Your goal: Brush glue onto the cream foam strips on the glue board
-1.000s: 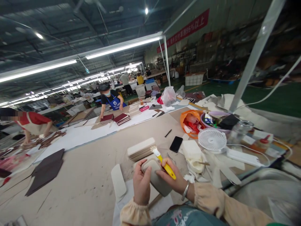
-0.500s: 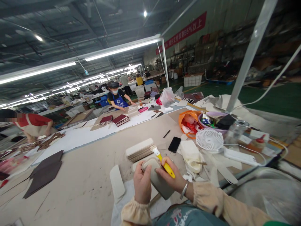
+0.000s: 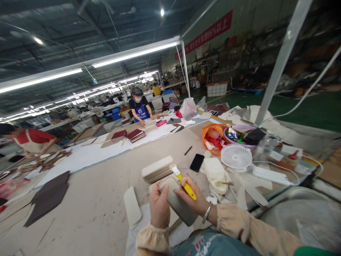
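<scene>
Between both hands I hold a grey-beige rounded panel [image 3: 179, 203], tilted above the table near my body. My left hand [image 3: 160, 206] grips its upper left edge, with the thumb on its face. My right hand [image 3: 194, 197] pinches the panel's right side and also keeps a yellow-handled brush [image 3: 189, 190] tucked in its fingers, bristles pointing up and left. Behind the panel lies a stack of cream rounded pieces [image 3: 157, 169]. A single cream piece [image 3: 132, 207] rests to the left of my hands, partly on a white sheet [image 3: 145, 213].
Right of the stack are a black phone [image 3: 197, 162], a white fan [image 3: 236, 157], a glass jar [image 3: 267, 147] and an orange bag [image 3: 213, 137]. Dark brown sheets [image 3: 48, 199] lie at the left. A co-worker in a blue apron [image 3: 141, 111] stands across the table.
My hands hold the panel and brush almost as before; the view has shifted slightly. The co-worker in the blue apron stands more upright and a little further right in view.
</scene>
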Motion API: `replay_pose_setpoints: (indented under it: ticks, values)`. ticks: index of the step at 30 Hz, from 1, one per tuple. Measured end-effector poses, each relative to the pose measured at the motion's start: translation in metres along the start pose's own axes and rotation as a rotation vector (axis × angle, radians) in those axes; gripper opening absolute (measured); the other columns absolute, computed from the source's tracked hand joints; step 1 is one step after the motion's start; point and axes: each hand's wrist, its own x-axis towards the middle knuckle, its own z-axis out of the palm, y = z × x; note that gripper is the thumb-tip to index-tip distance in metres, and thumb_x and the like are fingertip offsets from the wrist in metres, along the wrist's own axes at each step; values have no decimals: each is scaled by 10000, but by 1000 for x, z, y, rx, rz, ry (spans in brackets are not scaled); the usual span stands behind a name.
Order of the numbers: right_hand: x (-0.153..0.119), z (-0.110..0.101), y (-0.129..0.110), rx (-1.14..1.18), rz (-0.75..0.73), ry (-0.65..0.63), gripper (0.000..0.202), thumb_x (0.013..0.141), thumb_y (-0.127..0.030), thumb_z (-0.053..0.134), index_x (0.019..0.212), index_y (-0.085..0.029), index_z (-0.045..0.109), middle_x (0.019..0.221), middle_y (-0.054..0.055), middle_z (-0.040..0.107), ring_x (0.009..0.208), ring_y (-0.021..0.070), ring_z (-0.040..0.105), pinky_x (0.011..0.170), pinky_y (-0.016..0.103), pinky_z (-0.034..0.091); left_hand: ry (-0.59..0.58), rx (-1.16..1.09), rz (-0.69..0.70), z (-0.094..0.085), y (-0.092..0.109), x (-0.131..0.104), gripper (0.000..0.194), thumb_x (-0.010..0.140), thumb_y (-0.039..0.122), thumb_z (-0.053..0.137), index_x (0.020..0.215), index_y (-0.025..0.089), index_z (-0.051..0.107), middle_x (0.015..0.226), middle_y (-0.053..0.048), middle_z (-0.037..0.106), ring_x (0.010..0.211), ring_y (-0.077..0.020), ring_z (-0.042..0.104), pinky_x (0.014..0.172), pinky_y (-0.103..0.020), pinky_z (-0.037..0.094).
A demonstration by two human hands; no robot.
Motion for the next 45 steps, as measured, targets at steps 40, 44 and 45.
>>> replay_pose_setpoints:
  ticks: [40, 44, 45]
  values:
    - [17, -24, 53, 11, 259, 121, 351, 643, -404, 694, 798, -228, 433, 643, -54, 480, 549, 115, 466, 525, 242, 387, 328, -293, -235, -128, -26, 18, 198, 660, 109, 622, 850, 165, 630, 854, -26, 671, 805, -138, 612, 690, -223, 507]
    - [18, -22, 65, -56, 264, 108, 323, 658, -402, 681, 794, -231, 443, 638, -54, 482, 553, 122, 461, 538, 247, 380, 325, -287, -272, -135, -31, 21, 171, 617, 124, 670, 776, 150, 613, 787, -18, 660, 752, -131, 606, 643, -216, 499]
    - [18, -22, 67, -71, 266, 107, 319, 660, -401, 679, 789, -231, 442, 636, -53, 481, 552, 123, 458, 539, 249, 378, 325, -285, -283, -136, -33, 22, 169, 606, 128, 679, 758, 146, 607, 774, -19, 657, 747, -133, 605, 637, -219, 497]
